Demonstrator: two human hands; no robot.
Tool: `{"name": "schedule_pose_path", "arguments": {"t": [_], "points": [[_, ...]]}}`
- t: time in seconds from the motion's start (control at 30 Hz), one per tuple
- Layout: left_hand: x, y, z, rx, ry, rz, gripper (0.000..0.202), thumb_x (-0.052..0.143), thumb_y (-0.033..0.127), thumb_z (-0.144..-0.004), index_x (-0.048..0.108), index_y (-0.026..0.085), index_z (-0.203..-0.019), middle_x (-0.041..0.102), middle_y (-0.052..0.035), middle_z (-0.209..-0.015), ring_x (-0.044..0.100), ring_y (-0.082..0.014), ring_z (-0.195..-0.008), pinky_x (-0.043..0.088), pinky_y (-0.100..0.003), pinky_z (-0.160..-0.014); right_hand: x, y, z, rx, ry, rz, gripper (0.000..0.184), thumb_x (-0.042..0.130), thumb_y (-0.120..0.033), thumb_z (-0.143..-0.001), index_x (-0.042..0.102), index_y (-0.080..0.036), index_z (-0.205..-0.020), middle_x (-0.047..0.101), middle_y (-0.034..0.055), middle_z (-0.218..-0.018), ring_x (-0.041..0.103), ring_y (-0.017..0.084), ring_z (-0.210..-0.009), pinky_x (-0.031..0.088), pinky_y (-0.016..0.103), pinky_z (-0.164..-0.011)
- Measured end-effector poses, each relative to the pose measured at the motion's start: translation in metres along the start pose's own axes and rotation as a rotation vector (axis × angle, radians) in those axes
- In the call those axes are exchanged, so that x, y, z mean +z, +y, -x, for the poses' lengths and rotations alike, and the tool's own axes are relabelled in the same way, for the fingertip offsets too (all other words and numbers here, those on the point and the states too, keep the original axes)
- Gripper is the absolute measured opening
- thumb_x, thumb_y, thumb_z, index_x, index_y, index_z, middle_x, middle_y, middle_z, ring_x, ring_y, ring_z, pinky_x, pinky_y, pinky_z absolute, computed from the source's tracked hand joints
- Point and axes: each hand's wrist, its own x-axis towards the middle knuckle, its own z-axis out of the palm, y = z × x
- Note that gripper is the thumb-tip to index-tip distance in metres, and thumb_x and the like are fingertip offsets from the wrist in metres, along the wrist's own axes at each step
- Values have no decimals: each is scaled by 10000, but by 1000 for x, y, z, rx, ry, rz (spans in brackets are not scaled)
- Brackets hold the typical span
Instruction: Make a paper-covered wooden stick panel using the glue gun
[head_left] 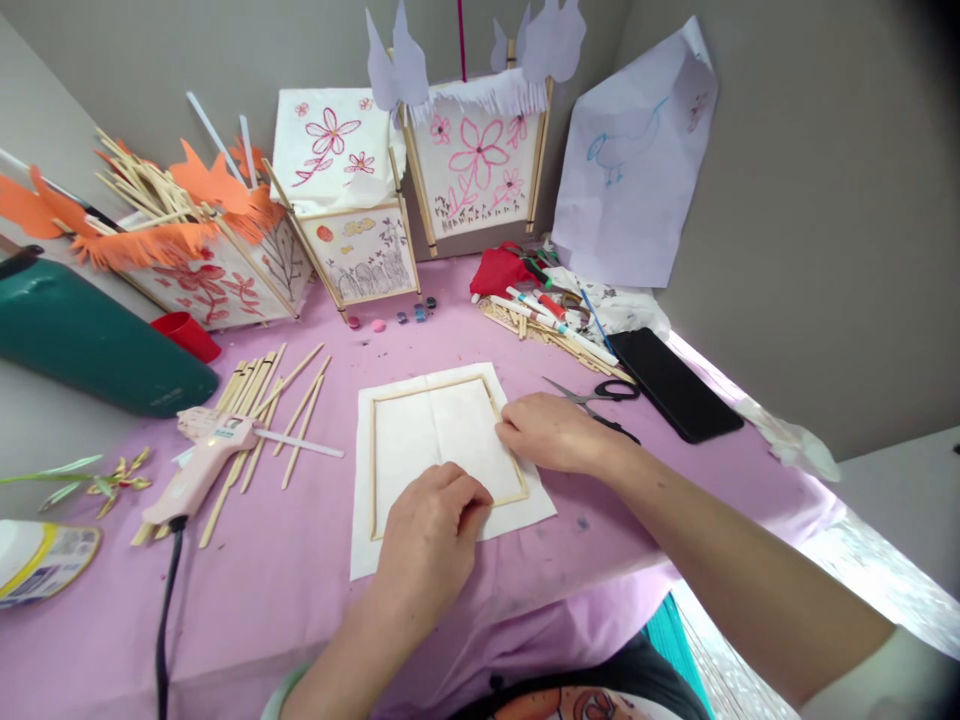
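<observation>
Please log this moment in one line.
left hand: at near side of frame; right hand: at right side; frame: on paper; scissors: beside paper

The left hand point(431, 525) hides part of the frame's point(373, 470) near side, the right hand point(551, 430) part of its right side; whether either grips it cannot be told. The right arm point(697, 520) partly covers the scissors point(579, 398). The left edge crops the bottle point(97, 335) and jar point(52, 562), whose print is illegible. The bottle partly hides the cup point(191, 335). The cord point(168, 600) leaves at the bottom, the string point(462, 40) at the top.
</observation>
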Motion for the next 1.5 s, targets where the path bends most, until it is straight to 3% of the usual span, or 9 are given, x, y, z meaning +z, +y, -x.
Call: {"name": "schedule_pose_path", "arguments": {"t": [0.6, 1.1, 1.5], "points": [[2, 0, 2, -24, 16, -22, 163, 500, 146, -859, 636, 214, -799, 613, -1, -821, 564, -166, -797, 420, -302, -704, 0, -7, 3, 36, 23, 48, 375, 361, -250, -870, 709, -112, -909, 698, 159, -874, 652, 255, -838, 421, 283, -628], [5, 3, 4, 2, 63, -51, 188, 478, 133, -862, 639, 195, -789, 611, -33, -807, 570, -187, -799, 434, -314, -706, 7, -5, 6, -22, 2, 144, 350, 356, -268, -925, 671, -116, -926, 692, 170, -896, 650, 268, -873, 463, 303, -674], [10, 9, 13, 36, 104, -147, 192, 443, 117, -864, 623, 181, -877, 602, -67, -876, 549, -226, -826, 437, -407, -745, 18, -12, 19, 86, 104, 116, 340, 314, -318, -975, 607, -147, -967, 692, 113, -822, 671, 235, -829, 422, 285, -638]]}}
